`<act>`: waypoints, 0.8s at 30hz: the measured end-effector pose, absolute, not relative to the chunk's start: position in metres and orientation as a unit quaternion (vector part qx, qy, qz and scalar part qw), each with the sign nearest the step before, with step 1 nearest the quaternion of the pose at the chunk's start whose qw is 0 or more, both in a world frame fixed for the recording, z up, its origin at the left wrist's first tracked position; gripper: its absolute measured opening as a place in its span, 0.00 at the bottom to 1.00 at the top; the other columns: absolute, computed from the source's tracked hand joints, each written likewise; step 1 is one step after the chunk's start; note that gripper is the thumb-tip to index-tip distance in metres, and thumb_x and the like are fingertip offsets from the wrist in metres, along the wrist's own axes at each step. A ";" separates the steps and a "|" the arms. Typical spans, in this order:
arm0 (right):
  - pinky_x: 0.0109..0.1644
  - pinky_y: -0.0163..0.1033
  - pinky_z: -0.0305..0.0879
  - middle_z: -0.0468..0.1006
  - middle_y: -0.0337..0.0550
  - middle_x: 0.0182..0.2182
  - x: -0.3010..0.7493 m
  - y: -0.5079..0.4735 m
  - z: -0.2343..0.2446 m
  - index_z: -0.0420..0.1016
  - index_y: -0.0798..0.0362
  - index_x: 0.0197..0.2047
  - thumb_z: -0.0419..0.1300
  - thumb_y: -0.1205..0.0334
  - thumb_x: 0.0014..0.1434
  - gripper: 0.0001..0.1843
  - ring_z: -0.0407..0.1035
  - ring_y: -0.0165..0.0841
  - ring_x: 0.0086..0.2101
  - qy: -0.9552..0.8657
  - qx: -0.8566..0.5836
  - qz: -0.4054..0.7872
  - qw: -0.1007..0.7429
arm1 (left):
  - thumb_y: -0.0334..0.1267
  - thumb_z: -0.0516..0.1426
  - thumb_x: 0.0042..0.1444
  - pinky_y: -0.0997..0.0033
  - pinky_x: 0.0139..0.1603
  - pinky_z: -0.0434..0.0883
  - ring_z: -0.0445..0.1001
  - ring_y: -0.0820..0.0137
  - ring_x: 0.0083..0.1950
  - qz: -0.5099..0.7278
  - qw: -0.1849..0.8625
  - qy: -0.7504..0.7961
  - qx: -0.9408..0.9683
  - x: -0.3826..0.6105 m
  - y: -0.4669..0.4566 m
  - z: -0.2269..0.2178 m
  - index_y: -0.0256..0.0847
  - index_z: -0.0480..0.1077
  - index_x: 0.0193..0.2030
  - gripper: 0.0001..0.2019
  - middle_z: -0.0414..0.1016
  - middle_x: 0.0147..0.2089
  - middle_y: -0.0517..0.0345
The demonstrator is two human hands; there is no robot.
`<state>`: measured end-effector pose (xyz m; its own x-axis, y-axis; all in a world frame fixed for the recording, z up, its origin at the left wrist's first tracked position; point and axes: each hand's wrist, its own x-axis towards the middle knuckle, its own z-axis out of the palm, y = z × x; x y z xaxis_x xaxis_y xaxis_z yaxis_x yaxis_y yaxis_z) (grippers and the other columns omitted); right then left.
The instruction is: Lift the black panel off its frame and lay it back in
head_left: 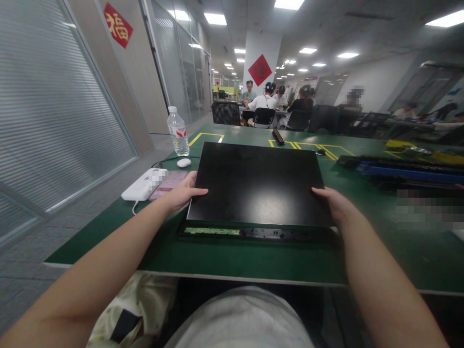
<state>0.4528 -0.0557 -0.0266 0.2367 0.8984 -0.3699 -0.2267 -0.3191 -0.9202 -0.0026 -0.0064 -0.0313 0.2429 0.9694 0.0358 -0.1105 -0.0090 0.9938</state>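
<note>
A flat black display panel (pixel 253 183) is held between my two hands over the green table. My left hand (pixel 186 191) grips its left edge, with the thumb on the front face and the fingers out of sight. On the right edge, my right hand (pixel 335 203) has its thumb on the face too, its other fingers mostly hidden. Beneath the panel's near edge shows a black frame (pixel 282 234) with a strip of green circuit board (pixel 212 231) at its left. How far the panel is above that frame, I cannot tell.
Left of the panel are a white power bank (pixel 139 186) with a cable, a phone (pixel 169 183), a small white case (pixel 183 163) and a water bottle (pixel 178 133). A dark strip-like object (pixel 278 137) lies behind. Blue and black items (pixel 391 171) lie at right. People sit farther back.
</note>
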 end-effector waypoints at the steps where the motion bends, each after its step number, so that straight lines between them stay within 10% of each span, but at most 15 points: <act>1: 0.25 0.44 0.74 0.83 0.44 0.27 0.453 -0.055 -0.028 0.78 0.51 0.42 0.67 0.68 0.51 0.13 0.76 0.40 0.23 -0.282 -0.594 0.549 0.516 | 0.25 0.69 0.40 0.50 0.59 0.76 0.80 0.55 0.56 0.466 0.577 0.401 0.538 -0.003 -0.006 -0.031 0.44 0.68 0.51 0.30 0.80 0.54 0.53; 24: 0.31 0.46 0.75 0.83 0.46 0.31 0.449 -0.052 -0.031 0.76 0.49 0.44 0.66 0.65 0.51 0.15 0.77 0.41 0.27 -0.298 -0.626 0.524 0.496 | 0.27 0.72 0.35 0.44 0.62 0.73 0.79 0.50 0.58 0.434 0.575 0.429 0.545 -0.006 -0.001 -0.035 0.41 0.69 0.46 0.29 0.82 0.51 0.51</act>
